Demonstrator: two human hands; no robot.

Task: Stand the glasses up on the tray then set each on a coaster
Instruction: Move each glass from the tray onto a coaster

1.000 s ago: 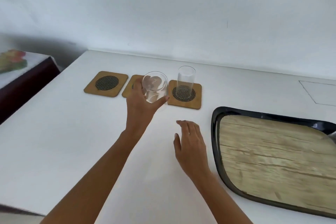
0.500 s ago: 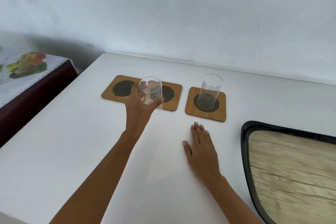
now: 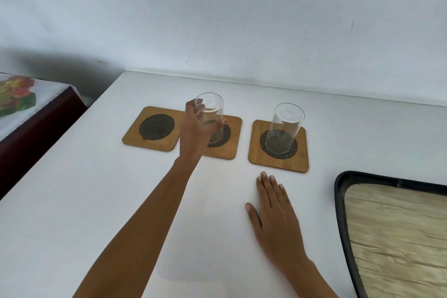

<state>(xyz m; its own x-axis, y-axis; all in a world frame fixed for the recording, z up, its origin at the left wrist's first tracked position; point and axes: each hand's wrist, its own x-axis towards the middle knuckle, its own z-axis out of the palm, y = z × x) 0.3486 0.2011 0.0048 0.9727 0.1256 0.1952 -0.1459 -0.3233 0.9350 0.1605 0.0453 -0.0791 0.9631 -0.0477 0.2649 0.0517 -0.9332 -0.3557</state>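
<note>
Glass (image 3: 210, 116) gripped in left hand (image 3: 193, 135), now lower and upright over middle coaster (image 3: 232, 138), tilted before. Second glass (image 3: 283, 128) unmoved on right coaster (image 3: 278, 162). Right hand (image 3: 273, 215) still flat, empty, on table (image 3: 96, 201).

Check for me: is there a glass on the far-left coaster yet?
No. The far-left coaster is bare; one glass stands on the right coaster, and the left hand holds another glass over the middle coaster.
</note>
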